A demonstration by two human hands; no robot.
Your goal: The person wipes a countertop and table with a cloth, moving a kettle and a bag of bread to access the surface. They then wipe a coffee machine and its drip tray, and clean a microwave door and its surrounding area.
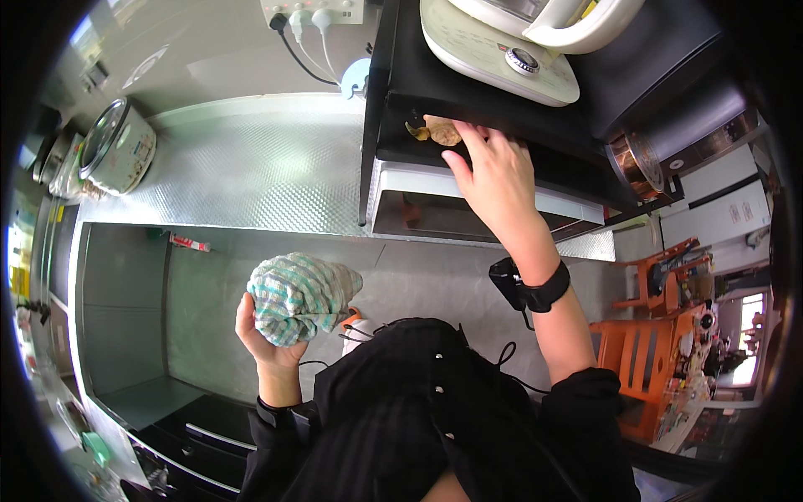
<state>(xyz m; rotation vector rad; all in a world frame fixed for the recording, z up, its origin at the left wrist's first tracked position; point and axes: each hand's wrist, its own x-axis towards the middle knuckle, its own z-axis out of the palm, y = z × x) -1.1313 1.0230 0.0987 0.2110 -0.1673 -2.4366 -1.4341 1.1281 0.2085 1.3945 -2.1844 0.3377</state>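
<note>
A striped cloth (303, 293) in teal, white and grey is bunched up in my left hand (274, 356), low and in front of the counter. The fingers wrap round it and are partly hidden by it. My right hand (502, 180) reaches onto a black shelf (397, 138), with thumb and fingers apart. By its index finger lie a brown, knobbly piece like ginger root (443, 132) and a smaller yellowish scrap (416, 131). Whether the fingers touch the brown piece I cannot tell. The fingertips are partly under the shelf edge above.
Above the hand, an electric kettle base (502, 63) stands on the upper shelf. A white-framed appliance (418, 209) sits just below. A metal counter (259, 159) stretches left to a rice cooker (121, 151). Plugs hang from a socket strip (335, 10). Orange chairs (631, 360) stand at right.
</note>
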